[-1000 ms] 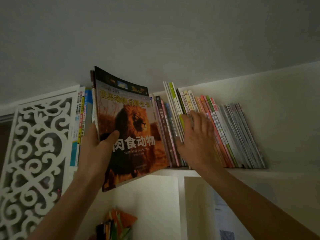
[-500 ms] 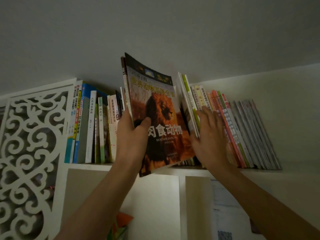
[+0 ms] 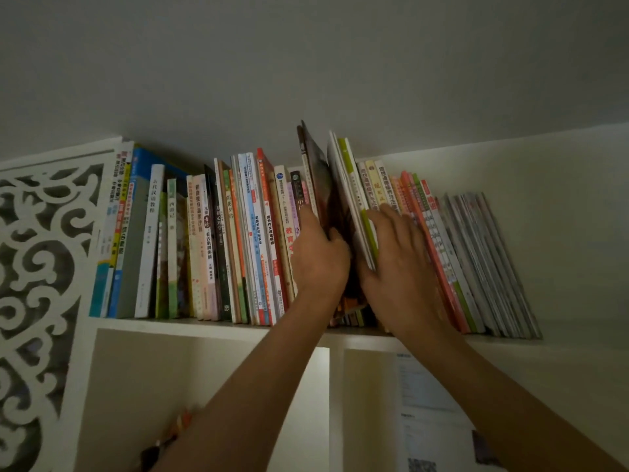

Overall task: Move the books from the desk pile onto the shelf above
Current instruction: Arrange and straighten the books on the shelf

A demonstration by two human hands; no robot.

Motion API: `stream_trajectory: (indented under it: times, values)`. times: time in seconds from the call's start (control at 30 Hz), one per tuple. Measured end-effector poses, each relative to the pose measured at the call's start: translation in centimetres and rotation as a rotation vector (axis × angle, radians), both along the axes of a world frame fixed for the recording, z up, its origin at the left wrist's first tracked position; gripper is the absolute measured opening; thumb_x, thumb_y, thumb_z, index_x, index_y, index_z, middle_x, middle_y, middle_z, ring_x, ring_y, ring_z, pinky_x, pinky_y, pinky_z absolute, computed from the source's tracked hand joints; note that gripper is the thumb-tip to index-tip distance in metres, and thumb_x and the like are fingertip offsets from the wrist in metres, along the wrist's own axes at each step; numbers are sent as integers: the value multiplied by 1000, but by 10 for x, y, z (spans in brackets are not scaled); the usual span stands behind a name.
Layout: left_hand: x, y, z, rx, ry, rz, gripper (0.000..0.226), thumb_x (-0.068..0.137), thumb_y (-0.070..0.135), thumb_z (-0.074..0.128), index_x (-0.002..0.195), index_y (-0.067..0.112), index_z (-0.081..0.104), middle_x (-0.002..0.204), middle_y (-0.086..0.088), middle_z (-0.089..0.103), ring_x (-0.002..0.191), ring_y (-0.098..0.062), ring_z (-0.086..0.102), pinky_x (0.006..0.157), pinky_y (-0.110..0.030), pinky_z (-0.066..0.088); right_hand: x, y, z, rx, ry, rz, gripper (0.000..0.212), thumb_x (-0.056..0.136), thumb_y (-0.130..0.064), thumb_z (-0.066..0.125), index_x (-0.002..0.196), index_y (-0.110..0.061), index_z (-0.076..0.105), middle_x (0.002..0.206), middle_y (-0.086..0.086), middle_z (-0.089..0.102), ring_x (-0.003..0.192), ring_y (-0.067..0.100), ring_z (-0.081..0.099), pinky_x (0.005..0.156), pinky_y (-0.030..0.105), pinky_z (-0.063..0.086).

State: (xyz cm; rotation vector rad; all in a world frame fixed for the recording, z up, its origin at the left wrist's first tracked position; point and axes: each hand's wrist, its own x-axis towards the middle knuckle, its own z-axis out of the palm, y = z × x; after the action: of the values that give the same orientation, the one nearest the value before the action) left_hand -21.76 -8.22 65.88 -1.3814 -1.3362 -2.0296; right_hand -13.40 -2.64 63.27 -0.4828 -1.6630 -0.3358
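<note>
Head view looks up at a white shelf packed with upright books, both arms reaching up from the six o'clock edge. The left hand grips the lion book near its lower half, thumb curled over the dark cover and fingers hidden behind it. That book stands tall and tilted in a gap near the middle of the row, its top corner poking above its neighbours at twelve o'clock, its bottom edge down by the shelf board. Just to its three o'clock side, the right hand lies flat with straight fingers pressed against the white books, holding them leaning toward the leaning stack at three o'clock. At nine o'clock from the left hand stands the upright row of spines, touching one another. Farther toward nine o'clock, a white fretwork panel closes the shelf end. Below, at five o'clock, a printed sheet hangs on the wall.
</note>
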Motion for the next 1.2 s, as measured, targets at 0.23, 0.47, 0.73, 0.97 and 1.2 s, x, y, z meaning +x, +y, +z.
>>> stream_trajectory:
  times: [0.23,0.47,0.73,0.97,1.2]
  values:
    - [4,15,-6,-124,154,332,28,100,32,36,121,14,38,113,-8,54,93,-25,59,70,-33,43,4,0,2,14,-8,12,55,87,-28,63,138,-19,42,148,4,34,138,28,27,105,52,36]
    - [-23,-11,-13,-102,208,-232,18,99,29,40,110,19,49,94,-7,62,85,-20,63,73,-36,53,10,1,2,3,-94,8,61,87,-55,38,139,-24,38,152,1,26,140,26,20,107,44,32]
    - [-41,-17,9,-286,170,-327,15,85,19,66,98,13,66,98,0,66,87,-2,60,62,-7,41,22,2,6,-124,-278,113,75,84,-50,59,147,-37,19,156,-16,-4,143,12,-8,115,42,6]
    - [-42,-5,-1,-262,323,-110,12,87,24,64,96,17,67,88,9,63,84,-4,57,69,-9,43,16,0,3,-45,-284,-83,80,85,-47,59,149,-32,14,158,-7,-3,144,20,-5,115,40,10]
    - [-50,7,-23,45,485,298,28,89,11,60,117,10,62,108,-5,48,99,-15,49,86,-25,43,15,-9,11,-58,-250,-129,86,78,-37,68,146,-29,18,156,-6,6,141,20,6,109,37,25]
